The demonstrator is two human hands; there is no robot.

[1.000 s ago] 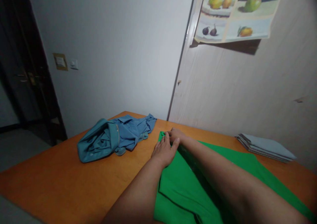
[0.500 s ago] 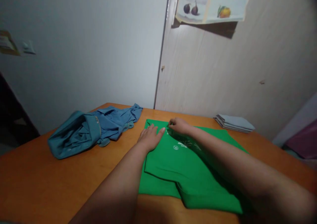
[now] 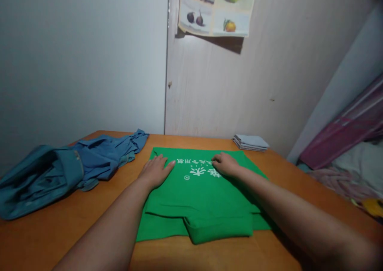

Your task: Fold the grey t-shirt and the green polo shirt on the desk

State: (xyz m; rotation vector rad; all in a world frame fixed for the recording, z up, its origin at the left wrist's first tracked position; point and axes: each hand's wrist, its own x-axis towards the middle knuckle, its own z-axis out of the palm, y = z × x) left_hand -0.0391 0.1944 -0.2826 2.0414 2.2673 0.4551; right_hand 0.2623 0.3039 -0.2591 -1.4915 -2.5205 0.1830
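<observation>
A green cloth with white printed characters lies folded in layers on the table. Flat on its left part rests my left hand, open, with the thumb spread away from the fingers. My right hand is on the right part of the print, its fingers curled in and closed against the fabric; its fingertips are partly hidden. Part of the lettering disappears under that hand. At the near side, a thicker folded flap sticks out over the layer beneath.
Crumpled blue clothing lies on the left of the orange-brown table. A small stack of folded grey cloth sits at the far right edge. Behind stands a wall with a fruit poster. Pink fabric hangs at right.
My view has swung to the right. My right hand has shifted rightward over the cloth, away from my left hand. More lettering shows, and the cloth's near right part now lies folded further inward.
</observation>
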